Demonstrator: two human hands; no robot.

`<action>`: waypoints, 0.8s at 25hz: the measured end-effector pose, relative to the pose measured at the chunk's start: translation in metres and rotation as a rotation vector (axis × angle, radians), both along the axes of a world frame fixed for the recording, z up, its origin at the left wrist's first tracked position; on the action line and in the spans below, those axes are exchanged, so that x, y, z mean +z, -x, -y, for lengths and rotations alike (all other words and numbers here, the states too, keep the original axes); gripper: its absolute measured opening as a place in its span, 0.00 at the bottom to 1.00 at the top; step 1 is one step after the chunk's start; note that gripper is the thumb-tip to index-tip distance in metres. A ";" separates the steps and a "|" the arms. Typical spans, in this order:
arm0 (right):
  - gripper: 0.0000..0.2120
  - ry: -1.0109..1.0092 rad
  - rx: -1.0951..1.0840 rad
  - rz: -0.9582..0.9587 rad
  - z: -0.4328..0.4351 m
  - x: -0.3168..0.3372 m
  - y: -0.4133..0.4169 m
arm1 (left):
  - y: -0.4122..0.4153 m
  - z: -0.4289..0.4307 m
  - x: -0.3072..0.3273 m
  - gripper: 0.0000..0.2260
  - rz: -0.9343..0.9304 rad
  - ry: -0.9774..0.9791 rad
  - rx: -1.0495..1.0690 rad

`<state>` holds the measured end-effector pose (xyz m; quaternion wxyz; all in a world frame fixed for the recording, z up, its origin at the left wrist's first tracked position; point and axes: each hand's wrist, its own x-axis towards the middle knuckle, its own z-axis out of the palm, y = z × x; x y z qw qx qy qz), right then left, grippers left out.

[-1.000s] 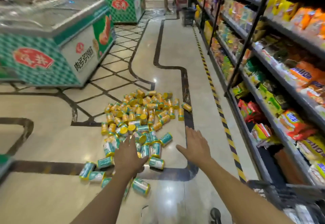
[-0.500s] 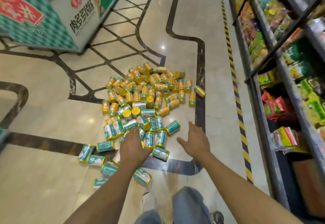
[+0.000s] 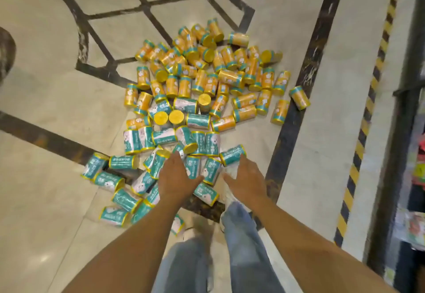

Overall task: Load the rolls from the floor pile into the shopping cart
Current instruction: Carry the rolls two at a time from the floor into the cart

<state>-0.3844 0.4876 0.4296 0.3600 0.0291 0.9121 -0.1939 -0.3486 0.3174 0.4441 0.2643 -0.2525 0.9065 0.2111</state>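
A pile of several rolls (image 3: 202, 99) lies on the marble floor ahead of me, orange-wrapped ones at the far side and teal-wrapped ones (image 3: 119, 161) nearer my feet. My left hand (image 3: 176, 177) stretches out flat over the near teal rolls, fingers straight, holding nothing. To its right, my right hand (image 3: 246, 179) reaches forward with spread fingers beside a teal roll (image 3: 232, 154), also holding nothing. The shopping cart is out of view.
My jeans-clad legs (image 3: 239, 228) and white shoes stand at the pile's near edge. A black-and-yellow hazard stripe (image 3: 365, 113) runs along the floor on the right, next to a dark shelf base (image 3: 404, 132) with packaged goods.
The view has tilted down and come closer to the pile. Both hands have dropped lower over the near teal rolls. The freezer and upper shelves have left the view.
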 end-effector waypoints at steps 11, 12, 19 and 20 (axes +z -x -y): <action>0.32 0.089 -0.319 0.269 0.048 -0.340 0.010 | 0.026 0.023 -0.339 0.40 0.193 -0.048 0.204; 0.33 0.108 -0.388 0.297 0.050 -0.366 0.009 | 0.024 0.025 -0.363 0.39 0.190 -0.051 0.216; 0.36 0.205 -0.650 0.333 0.063 -0.472 -0.011 | 0.020 0.025 -0.464 0.38 0.223 -0.043 0.339; 0.37 0.196 -0.650 0.320 0.063 -0.474 -0.010 | 0.022 0.026 -0.467 0.37 0.216 -0.035 0.350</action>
